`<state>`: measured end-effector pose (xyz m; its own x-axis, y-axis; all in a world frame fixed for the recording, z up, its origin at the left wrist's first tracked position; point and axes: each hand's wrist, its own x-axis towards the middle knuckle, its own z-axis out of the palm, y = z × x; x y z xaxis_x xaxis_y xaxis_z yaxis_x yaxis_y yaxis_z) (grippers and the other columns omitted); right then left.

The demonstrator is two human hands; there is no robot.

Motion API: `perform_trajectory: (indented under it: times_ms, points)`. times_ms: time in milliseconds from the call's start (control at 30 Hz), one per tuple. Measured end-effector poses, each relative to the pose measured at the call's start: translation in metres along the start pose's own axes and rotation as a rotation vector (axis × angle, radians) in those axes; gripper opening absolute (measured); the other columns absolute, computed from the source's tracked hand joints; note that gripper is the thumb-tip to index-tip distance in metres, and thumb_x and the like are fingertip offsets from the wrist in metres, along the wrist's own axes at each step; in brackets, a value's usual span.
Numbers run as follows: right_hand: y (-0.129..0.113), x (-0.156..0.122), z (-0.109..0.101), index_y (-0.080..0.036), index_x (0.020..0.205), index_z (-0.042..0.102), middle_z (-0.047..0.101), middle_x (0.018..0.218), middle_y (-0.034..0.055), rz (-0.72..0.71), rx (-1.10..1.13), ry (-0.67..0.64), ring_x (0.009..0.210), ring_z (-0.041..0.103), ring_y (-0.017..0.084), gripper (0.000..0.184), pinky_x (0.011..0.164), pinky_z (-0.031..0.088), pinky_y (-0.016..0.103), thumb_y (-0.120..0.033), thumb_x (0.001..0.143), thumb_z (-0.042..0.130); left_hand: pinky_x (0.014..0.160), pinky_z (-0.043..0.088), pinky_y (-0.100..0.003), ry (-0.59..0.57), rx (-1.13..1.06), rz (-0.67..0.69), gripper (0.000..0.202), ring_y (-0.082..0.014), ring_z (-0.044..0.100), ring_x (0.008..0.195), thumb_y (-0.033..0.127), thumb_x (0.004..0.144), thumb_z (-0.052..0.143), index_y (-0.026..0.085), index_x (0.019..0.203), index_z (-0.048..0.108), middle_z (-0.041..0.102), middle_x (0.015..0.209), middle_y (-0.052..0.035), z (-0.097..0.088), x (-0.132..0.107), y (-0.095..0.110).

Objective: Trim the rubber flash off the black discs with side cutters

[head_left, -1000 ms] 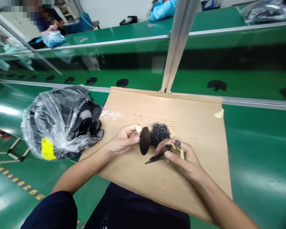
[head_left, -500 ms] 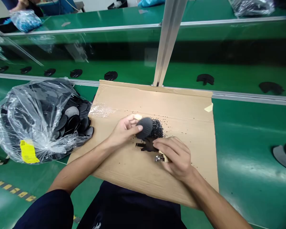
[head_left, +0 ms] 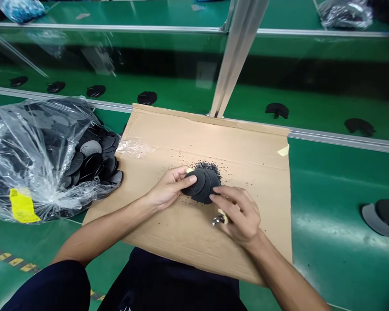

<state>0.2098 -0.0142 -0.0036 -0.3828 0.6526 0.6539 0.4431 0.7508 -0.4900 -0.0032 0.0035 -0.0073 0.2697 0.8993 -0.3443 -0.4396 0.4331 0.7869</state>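
Over the cardboard sheet, my left hand (head_left: 166,188) grips a thin black oval disc (head_left: 194,183) between thumb and fingers. Behind and to the right of it is a second flat black piece (head_left: 212,185), partly hidden by the disc. My right hand (head_left: 241,211) pinches the right edge of that second piece with thumb and forefinger. A small shiny metal tool (head_left: 218,220) pokes out below, tucked in the curled right fingers; its kind is unclear. Yellowish covers show on some fingertips. Just beyond the discs lies a pile of small black bits (head_left: 207,166).
The cardboard sheet (head_left: 168,233) covers the work surface. At left stands a clear plastic bag (head_left: 35,142) full of black discs, with a yellow label. An aluminium post (head_left: 236,56) rises behind. Black parts (head_left: 147,98) line a green belt, and others (head_left: 384,216) lie at right.
The disc in my left hand has come down and right, now overlapping the second piece. That piece has tilted up from the cardboard in my right hand. The view has shifted slightly.
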Motion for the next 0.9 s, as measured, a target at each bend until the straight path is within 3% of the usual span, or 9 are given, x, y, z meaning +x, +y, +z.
perform_trajectory:
  times_ms: [67, 133, 200, 300, 433, 600, 900]
  points:
    - [-0.002, 0.003, 0.002, -0.028, 0.116, 0.071, 0.071, 0.112, 0.0092, 0.144, 0.097, 0.116, 0.089, 0.07, 0.021, 0.032, 0.069, 0.057, 0.035, -0.011, 0.089, 0.064, 0.067, 0.049, -0.02, 0.047, 0.06, 0.082, 0.041, -0.0085, 0.059, 0.067, 0.042, 0.07, 0.092, 0.013, 0.079, 0.066, 0.067, 0.073, 0.0006, -0.001, 0.0, 0.001]
    - [-0.003, 0.007, 0.002, -0.028, 0.12, 0.069, 0.069, 0.107, 0.0073, 0.381, 0.228, 0.132, 0.085, 0.068, 0.02, 0.03, 0.071, 0.057, 0.035, -0.022, 0.091, 0.069, 0.067, 0.049, -0.021, 0.05, 0.127, 0.129, 0.041, -0.0097, 0.06, 0.068, 0.045, 0.07, 0.091, 0.013, 0.079, 0.066, 0.067, 0.074, 0.0002, 0.001, -0.001, 0.002]
    - [-0.002, 0.012, 0.0, -0.026, 0.11, 0.07, 0.069, 0.094, 0.0034, 0.599, 0.395, 0.011, 0.078, 0.065, 0.018, 0.021, 0.072, 0.055, 0.033, -0.033, 0.091, 0.072, 0.066, 0.05, -0.022, 0.012, 0.202, 0.136, 0.041, -0.011, 0.061, 0.068, 0.047, 0.073, 0.089, 0.014, 0.08, 0.066, 0.067, 0.074, -0.0005, 0.003, -0.003, 0.001]
    - [0.0, 0.017, -0.003, -0.022, 0.085, 0.067, 0.062, 0.074, -0.0009, 0.761, 0.562, -0.137, 0.069, 0.058, 0.016, 0.022, 0.066, 0.051, 0.029, -0.042, 0.088, 0.073, 0.064, 0.049, -0.021, -0.011, 0.326, 0.18, 0.039, -0.0116, 0.061, 0.07, 0.049, 0.077, 0.085, 0.014, 0.08, 0.067, 0.066, 0.076, -0.0011, 0.006, -0.006, 0.001]
    - [0.001, 0.018, -0.002, -0.022, 0.082, 0.063, 0.059, 0.073, -0.0007, 0.848, 0.574, -0.105, 0.068, 0.054, 0.016, 0.026, 0.064, 0.049, 0.028, -0.045, 0.085, 0.075, 0.06, 0.048, -0.019, 0.082, 0.377, 0.292, 0.038, -0.0093, 0.058, 0.067, 0.048, 0.078, 0.084, 0.015, 0.077, 0.065, 0.062, 0.074, 0.0004, 0.002, -0.005, 0.002]
    - [-0.001, 0.018, 0.002, -0.022, 0.081, 0.061, 0.057, 0.073, -0.0011, 0.866, 0.551, -0.041, 0.068, 0.052, 0.016, 0.025, 0.066, 0.049, 0.029, -0.043, 0.084, 0.076, 0.047, 0.043, -0.017, 0.071, 0.371, 0.236, 0.037, -0.006, 0.049, 0.05, 0.048, 0.08, 0.083, 0.017, 0.082, 0.061, 0.053, 0.061, 0.0053, -0.001, -0.005, 0.0]
    - [-0.001, 0.019, 0.001, -0.022, 0.076, 0.06, 0.056, 0.07, -0.0014, 0.91, 0.596, -0.072, 0.066, 0.051, 0.015, 0.032, 0.062, 0.048, 0.028, -0.048, 0.083, 0.076, 0.059, 0.036, -0.024, 0.038, 0.693, 0.363, 0.027, -0.0107, 0.044, 0.065, 0.041, 0.094, 0.067, 0.016, 0.086, 0.068, 0.049, 0.071, 0.001, -0.004, -0.011, -0.003]
